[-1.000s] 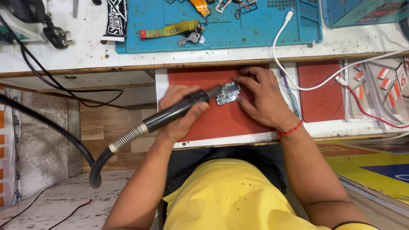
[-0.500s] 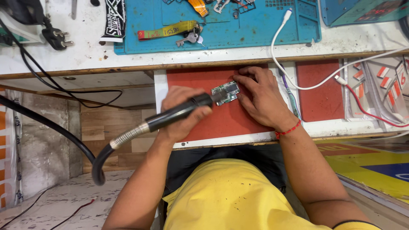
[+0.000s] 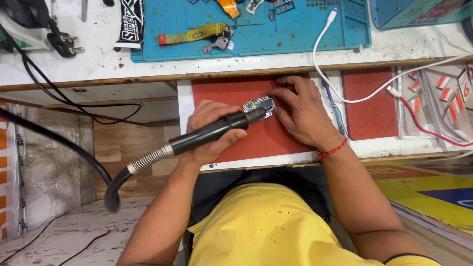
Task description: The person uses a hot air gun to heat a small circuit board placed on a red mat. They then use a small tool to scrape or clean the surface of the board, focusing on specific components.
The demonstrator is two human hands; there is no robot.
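Note:
My left hand [image 3: 209,132] grips a black hot-air wand [image 3: 209,132] with a coiled hose trailing down to the left. Its nozzle points at a small green circuit board [image 3: 257,104] lying on a red mat [image 3: 246,143] in a pull-out drawer. My right hand [image 3: 300,111] rests on the mat just right of the board, fingertips touching its edge and holding it in place. A red thread band circles my right wrist.
A blue work mat [image 3: 295,34] on the white bench above holds keys, a yellow strap and small parts. A white cable [image 3: 345,93] loops over the drawer's right side. A black plug [image 3: 64,44] and cords lie at the left. Sticker sheets sit at far right.
The view shifted slightly. The wand's nozzle stays over the board and both hands keep nearly the same positions.

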